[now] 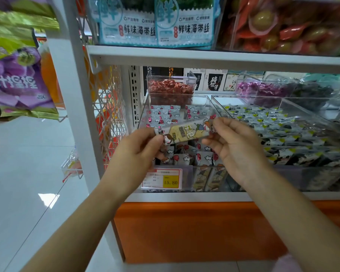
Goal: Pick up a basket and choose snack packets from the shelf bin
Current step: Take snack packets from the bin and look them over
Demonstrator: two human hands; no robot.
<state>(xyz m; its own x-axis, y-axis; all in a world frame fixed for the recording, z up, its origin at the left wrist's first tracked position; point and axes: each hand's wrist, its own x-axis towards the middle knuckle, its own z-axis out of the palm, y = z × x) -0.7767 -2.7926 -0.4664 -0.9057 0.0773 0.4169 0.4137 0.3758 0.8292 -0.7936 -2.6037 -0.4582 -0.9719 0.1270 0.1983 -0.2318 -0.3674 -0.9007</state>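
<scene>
Both hands hold one long yellow snack packet stretched between them, tilted with its right end higher, just above the clear acrylic shelf bin it seems to belong to. The left hand is closed on the lower left end, thumb and fingers pinching the crimped seal; the right hand pinches the upper right end with its fingertips, the other fingers loosely curled.

The packet looks light and thin: a glossy film wrapper around something bar-shaped, so it is probably stiff along the middle and floppy at the flat sealed ends. The film is likely slippery, and the contents may snap if bent (hard to say what is inside). A pinch on a sealed end suffices for so little weight; a hold across the middle would be surer for carrying.

More of the same yellow packets stand at the front of the bin beside the price tag, with small white packets piled behind. The neighbouring bin holds dark-and-white packets. No basket is in view.
</scene>
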